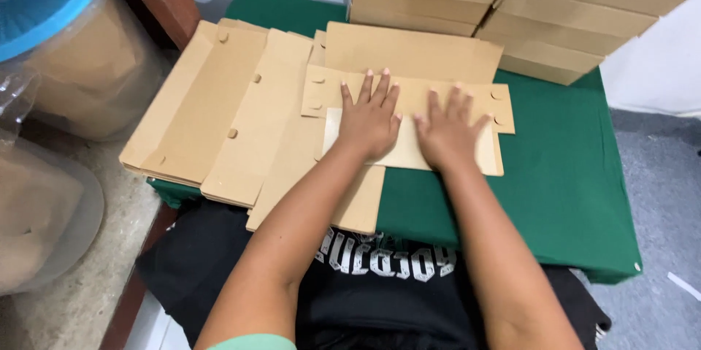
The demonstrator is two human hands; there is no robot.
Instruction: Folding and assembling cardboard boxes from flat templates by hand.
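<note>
A flat brown cardboard box blank [409,94] lies on the green table cover [562,167] in front of me. My left hand [369,118] presses palm-down on its middle, fingers spread. Beside it my right hand [447,128] also lies flat on the same blank, fingers apart. Both hands rest on a folded-over flap at the blank's near edge. Neither hand grips anything.
A fanned pile of more flat cardboard blanks [219,109] lies to the left. Stacks of folded brown boxes [555,14] stand at the back right. A clear plastic tub with a blue lid [58,36] stands far left on a stone ledge.
</note>
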